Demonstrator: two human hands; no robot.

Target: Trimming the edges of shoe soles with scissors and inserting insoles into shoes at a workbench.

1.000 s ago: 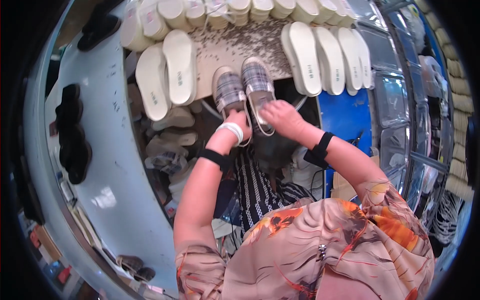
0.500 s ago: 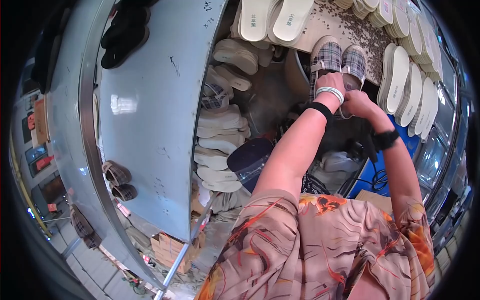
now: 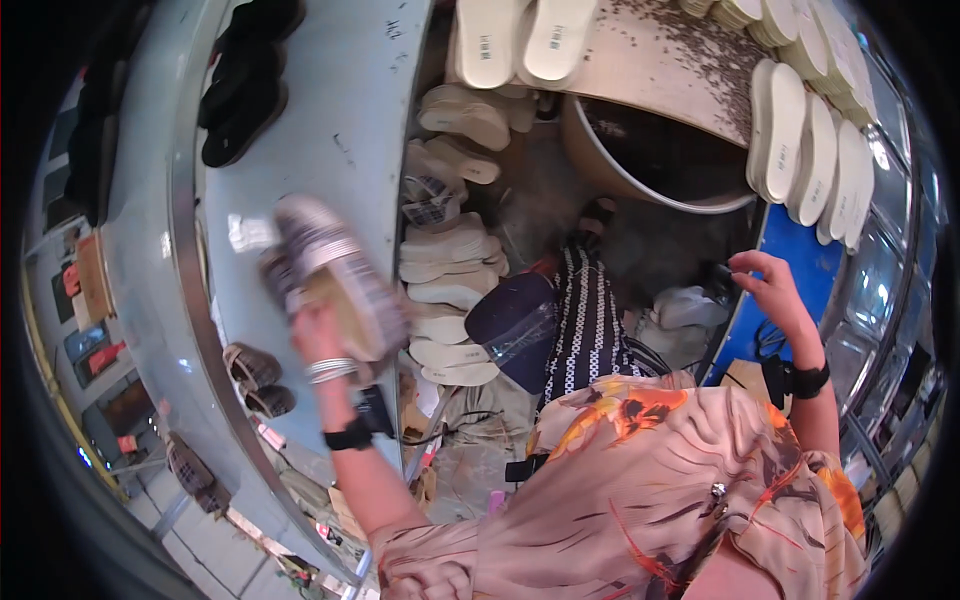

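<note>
My left hand (image 3: 320, 335) grips a pair of plaid shoes (image 3: 360, 295) with tan soles. It holds them over the pale blue tabletop (image 3: 300, 130) on the left. The shoes are smeared by motion, and some of my fingers are hidden behind them. My right hand (image 3: 774, 290) is off to the right with nothing in it, fingers bent and apart. It hovers near a blue panel (image 3: 805, 250).
Stacks of cream insoles (image 3: 460, 245) fill a shelf under the tabletop. More insoles (image 3: 780, 130) line a wooden board (image 3: 650, 60) scattered with brown bits. Below it sits a large round tub (image 3: 650, 195). Black shoes (image 3: 245, 95) and plaid shoes (image 3: 255, 380) lie on the left.
My left hand has carried the plaid shoes from the board's edge leftward over the tabletop. My right hand has let go of them and moved right and down. The tub is now uncovered.
</note>
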